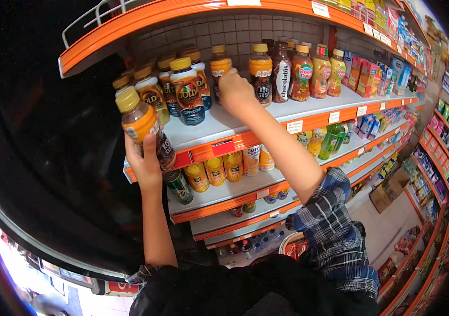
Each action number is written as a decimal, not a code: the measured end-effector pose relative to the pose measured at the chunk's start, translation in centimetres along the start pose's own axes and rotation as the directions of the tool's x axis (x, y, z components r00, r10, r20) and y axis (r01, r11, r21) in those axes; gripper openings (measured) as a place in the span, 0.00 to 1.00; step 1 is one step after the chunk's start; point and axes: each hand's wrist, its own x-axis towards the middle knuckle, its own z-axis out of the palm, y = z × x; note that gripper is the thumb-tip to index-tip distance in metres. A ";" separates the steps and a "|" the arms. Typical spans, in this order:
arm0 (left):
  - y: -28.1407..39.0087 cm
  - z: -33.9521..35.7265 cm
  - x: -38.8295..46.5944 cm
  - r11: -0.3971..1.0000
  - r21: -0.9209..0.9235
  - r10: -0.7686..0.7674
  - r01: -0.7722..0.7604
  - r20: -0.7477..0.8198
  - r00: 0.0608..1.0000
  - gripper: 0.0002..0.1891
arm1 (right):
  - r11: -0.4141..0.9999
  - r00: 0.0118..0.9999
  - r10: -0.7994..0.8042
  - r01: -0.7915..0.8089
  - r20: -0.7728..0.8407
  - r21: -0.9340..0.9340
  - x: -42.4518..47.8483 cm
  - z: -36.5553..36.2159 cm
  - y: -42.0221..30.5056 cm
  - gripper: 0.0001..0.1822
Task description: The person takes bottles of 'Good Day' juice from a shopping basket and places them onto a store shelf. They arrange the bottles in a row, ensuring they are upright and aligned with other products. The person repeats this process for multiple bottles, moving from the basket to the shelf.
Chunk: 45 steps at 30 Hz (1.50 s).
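Note:
My left hand (pixel 144 158) grips an ABC coffee drink bottle (pixel 141 120) with a yellow cap, tilted in front of the shelf's left end. My right hand (pixel 235 93) reaches onto the shelf board (pixel 224 118), its fingers around a second ABC bottle (pixel 219 67) that stands upright near the back; the hand hides part of that bottle. Golda cappuccino bottles (pixel 187 93) stand in a group between my hands. Right of my right hand is another ABC bottle (pixel 261 71), beside a Chocolatos bottle (pixel 282 77).
Good Day bottles (pixel 302 75) and drink cartons (pixel 360 75) line the shelf farther right. An orange upper shelf edge (pixel 193 21) runs above my hands. Lower shelves hold yellow juice bottles (pixel 214 172). A cardboard box (pixel 389 191) sits on the aisle floor, with another stocked rack (pixel 433 158) opposite.

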 end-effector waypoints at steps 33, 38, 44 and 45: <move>-0.5 -0.6 -1.9 0.989 0.039 -0.141 0.145 -0.090 0.986 0.44 | 0.953 0.987 0.118 -0.144 0.111 0.266 16.2 10.8 1.5 0.19; -0.3 -0.2 -1.7 0.982 0.093 -0.158 0.166 -0.089 0.983 0.47 | 0.945 0.988 0.140 -0.151 0.059 0.290 15.8 10.7 2.5 0.20; -0.1 0.4 -1.6 0.974 0.210 -0.063 0.087 -0.117 0.991 0.47 | 0.968 0.981 0.104 -0.138 0.164 0.211 13.8 7.6 1.6 0.19; -0.1 0.4 -1.6 0.967 0.243 -0.044 0.074 -0.129 0.991 0.48 | 0.977 0.979 0.095 -0.126 0.178 0.171 14.0 8.0 1.5 0.19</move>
